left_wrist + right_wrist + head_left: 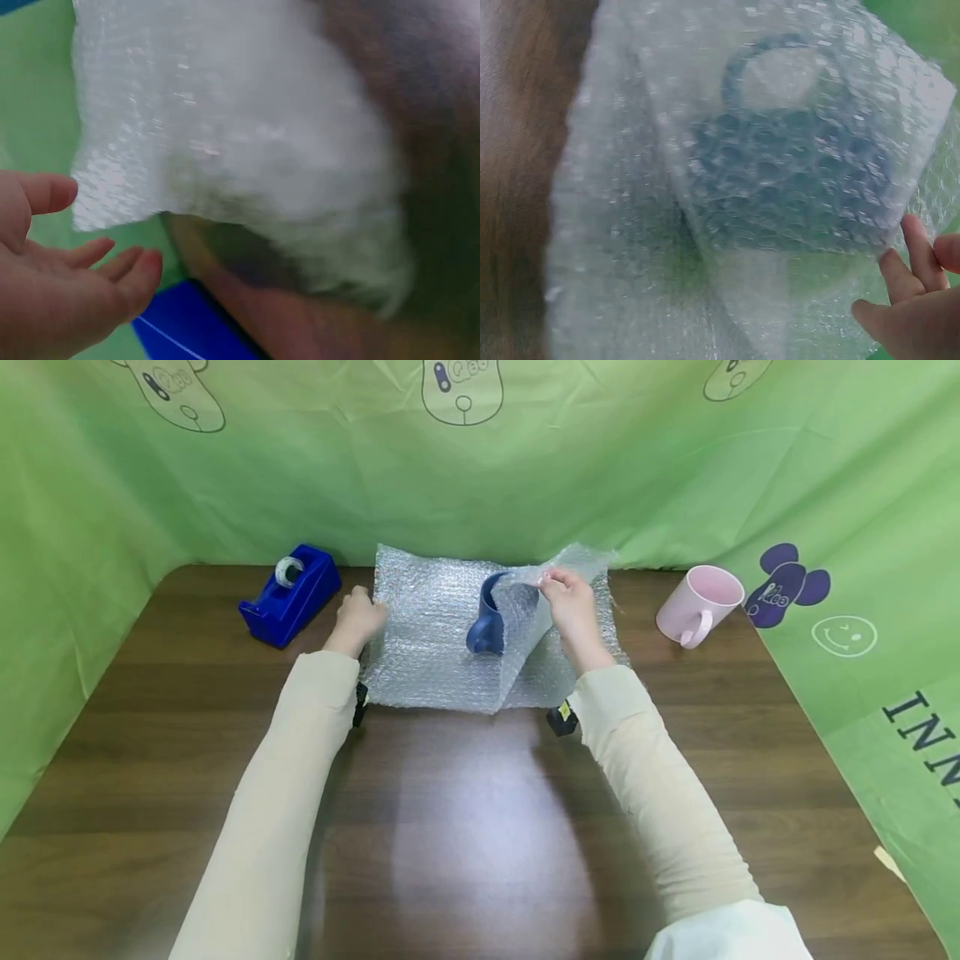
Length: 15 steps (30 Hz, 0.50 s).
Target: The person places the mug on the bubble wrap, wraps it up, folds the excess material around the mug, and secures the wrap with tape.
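Note:
A sheet of bubble wrap [427, 635] lies on the table, with a blue mug [489, 631] on it. My right hand [572, 614] pinches the edge of the sheet's right side, which is lifted and folded over the mug. In the right wrist view, the mug [780, 172] shows blurred through the bubbles, its handle included. At the sheet's left edge is my left hand [356, 620], its fingers loosely bent. The left wrist view has the thumb and fingers of this hand [82, 277] spread apart beside a corner of the wrap, with nothing between them.
A blue tape dispenser [291, 597] with a roll of clear tape stands left of the wrap. On the right is a pink mug [701, 606], its handle toward the front. Green printed cloth [300, 485] hangs behind the brown wooden table [465, 827].

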### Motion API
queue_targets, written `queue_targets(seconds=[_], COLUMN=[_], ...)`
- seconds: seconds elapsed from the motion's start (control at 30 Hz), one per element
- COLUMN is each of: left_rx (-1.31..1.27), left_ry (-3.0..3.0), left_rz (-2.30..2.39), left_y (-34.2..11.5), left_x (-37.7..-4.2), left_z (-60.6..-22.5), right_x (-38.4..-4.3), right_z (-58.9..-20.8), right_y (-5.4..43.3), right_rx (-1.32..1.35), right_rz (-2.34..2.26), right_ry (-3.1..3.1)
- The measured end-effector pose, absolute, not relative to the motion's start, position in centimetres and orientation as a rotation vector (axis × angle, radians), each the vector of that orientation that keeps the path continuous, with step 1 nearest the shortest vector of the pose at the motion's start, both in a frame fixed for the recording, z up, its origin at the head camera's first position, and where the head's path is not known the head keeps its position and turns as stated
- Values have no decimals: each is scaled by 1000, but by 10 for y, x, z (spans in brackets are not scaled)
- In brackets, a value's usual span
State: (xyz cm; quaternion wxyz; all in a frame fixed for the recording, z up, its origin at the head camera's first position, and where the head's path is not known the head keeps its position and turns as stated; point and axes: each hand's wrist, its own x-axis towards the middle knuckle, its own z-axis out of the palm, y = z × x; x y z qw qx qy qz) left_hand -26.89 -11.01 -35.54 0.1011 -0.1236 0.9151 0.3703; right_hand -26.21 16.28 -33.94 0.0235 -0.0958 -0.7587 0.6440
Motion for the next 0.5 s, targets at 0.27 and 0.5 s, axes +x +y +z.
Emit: queue_targets(seconds=[0.27, 0.5], left_rx=[-421, -400], left_ry=[2567, 2614], left_rz=[1367, 1408], left_y=[-122, -152], left_x=[-276, -330], left_z=[-377, -452], right_x=[-252, -249], right_z=[-353, -358], right_y=[158, 169], right_rx=[53, 447], right_rz=[1490, 1012], right_ry=[-2706, -2966])
